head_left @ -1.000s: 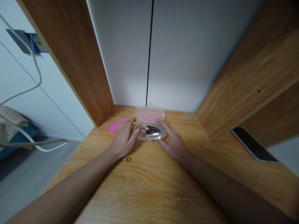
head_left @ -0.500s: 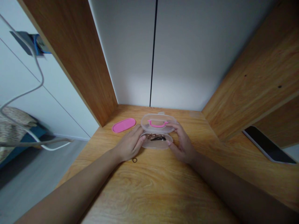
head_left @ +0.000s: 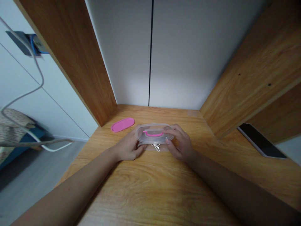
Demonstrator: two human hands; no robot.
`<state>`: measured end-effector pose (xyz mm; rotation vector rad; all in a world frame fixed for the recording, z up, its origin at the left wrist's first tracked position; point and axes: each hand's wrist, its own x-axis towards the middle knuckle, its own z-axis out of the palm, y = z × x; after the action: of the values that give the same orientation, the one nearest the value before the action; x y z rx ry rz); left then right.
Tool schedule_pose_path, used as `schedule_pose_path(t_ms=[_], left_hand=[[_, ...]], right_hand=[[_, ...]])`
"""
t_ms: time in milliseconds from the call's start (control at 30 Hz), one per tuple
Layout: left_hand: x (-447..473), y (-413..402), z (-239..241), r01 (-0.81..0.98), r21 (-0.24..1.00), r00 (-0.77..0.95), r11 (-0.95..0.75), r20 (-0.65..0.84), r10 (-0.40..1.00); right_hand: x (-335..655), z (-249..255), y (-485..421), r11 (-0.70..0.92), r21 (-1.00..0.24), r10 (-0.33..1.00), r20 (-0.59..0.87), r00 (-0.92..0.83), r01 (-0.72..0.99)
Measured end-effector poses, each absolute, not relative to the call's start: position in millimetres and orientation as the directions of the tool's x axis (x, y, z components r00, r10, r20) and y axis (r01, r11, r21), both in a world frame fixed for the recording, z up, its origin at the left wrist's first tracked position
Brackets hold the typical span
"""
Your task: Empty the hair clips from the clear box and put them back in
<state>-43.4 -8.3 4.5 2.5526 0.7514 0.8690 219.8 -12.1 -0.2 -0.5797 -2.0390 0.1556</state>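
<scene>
A small clear plastic storage box (head_left: 150,147) sits on the wooden surface in front of me. Its clear lid (head_left: 155,140), with a pink handle (head_left: 154,135), now lies over most of the opening. Shiny thin items (head_left: 156,146) show through the front wall; I cannot make out their kind. My left hand (head_left: 129,145) is closed around the left end of the box, thumb at the front. My right hand (head_left: 180,141) grips the lid's right end, fingers on top near the handle and thumb at the front edge. A small dark ring (head_left: 133,159) peeks out under my left hand, mostly hidden.
A pink oval tray-like piece (head_left: 122,124) lies at the back left. A dark-screened phone or tablet (head_left: 261,139) rests at the right. Wooden panels (head_left: 98,78) flank the surface, with pale doors (head_left: 131,62) behind. A white cable (head_left: 42,78) hangs at the left.
The lid, tilted up behind the box before, has come down and forward over the opening. The dark hair clips seen inside are now covered. My right hand moved with the lid.
</scene>
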Motion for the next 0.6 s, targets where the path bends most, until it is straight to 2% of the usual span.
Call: schedule_pose_path(t_ms=[267, 600], left_hand=[[-43.4, -7.2, 1.4, 0.367, 0.540, 0.673, -0.758, 0.409, 0.617], [-41.2, -8.2, 7.9, 0.335, 0.560, 0.639, -0.758, 0.456, 0.620]], right_hand=[[219.4, 1.9, -10.5, 0.879, -0.318, 0.442, 0.823, -0.357, 0.355], [219.9, 7.7, -14.7, 0.919, -0.181, 0.324, 0.855, -0.405, 0.351]])
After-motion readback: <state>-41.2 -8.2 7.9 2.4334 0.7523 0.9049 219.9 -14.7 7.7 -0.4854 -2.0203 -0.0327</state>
